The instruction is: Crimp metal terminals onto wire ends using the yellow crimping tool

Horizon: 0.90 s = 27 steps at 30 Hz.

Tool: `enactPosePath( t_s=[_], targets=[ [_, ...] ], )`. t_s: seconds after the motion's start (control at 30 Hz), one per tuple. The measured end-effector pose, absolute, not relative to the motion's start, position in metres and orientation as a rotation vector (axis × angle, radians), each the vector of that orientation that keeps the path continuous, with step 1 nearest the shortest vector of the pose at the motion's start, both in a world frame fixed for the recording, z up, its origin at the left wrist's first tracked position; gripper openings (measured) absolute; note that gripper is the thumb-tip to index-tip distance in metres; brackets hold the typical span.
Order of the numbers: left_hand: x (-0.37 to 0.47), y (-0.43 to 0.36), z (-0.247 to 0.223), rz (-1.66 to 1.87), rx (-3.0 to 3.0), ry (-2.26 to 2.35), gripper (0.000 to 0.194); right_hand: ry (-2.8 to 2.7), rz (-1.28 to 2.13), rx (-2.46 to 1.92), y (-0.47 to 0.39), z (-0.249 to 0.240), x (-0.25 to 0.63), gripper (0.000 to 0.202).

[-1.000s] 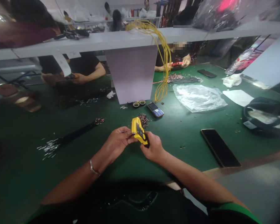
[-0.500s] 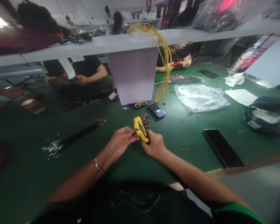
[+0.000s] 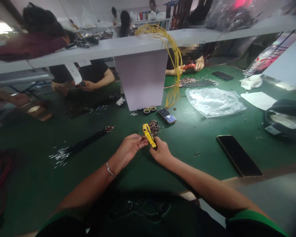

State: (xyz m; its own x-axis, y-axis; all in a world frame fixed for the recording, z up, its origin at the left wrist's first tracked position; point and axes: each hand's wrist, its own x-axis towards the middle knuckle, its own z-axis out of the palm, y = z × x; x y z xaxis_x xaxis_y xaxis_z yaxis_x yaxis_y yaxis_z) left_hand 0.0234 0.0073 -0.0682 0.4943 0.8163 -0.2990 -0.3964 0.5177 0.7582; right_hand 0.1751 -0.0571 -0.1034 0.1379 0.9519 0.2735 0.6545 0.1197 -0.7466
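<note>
My right hand (image 3: 161,151) is closed around the grip of a yellow wire stripper (image 3: 149,135), its head tilted up and to the left. Beside the tool's head, my left hand (image 3: 132,146) pinches something small and dark between thumb and fingers; it is too small to make out. Just behind the tool lies a heap of small copper-coloured terminals or wire bits (image 3: 155,127). To the left, a bundle of black wires (image 3: 88,142) rests on the green table (image 3: 128,174), with silvery ends at the near left and copper-coloured ends at the far right.
A keypad phone (image 3: 167,116) and two tape rolls (image 3: 150,110) lie beyond the heap. On the right are a smartphone (image 3: 239,154), a clear plastic bag (image 3: 213,102) and a dark bag (image 3: 283,120). Yellow wires (image 3: 174,65) hang from the shelf (image 3: 106,47). Co-workers' hands work across the table.
The whole view has shifted slightly. The wire stripper has turned a little in my right hand, and my left fingers stay close to its head. Both hands keep nearly the same place.
</note>
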Motion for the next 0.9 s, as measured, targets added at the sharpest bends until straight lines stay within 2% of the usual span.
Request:
enactPosePath(
  t_s=[0.9],
  targets=[
    [0.0254,0.0102,-0.0646,0.849,0.694,0.727,0.007,-1.499,0.608,-1.564,-0.0492,-0.0953,0.1758,0.016]
  ],
)
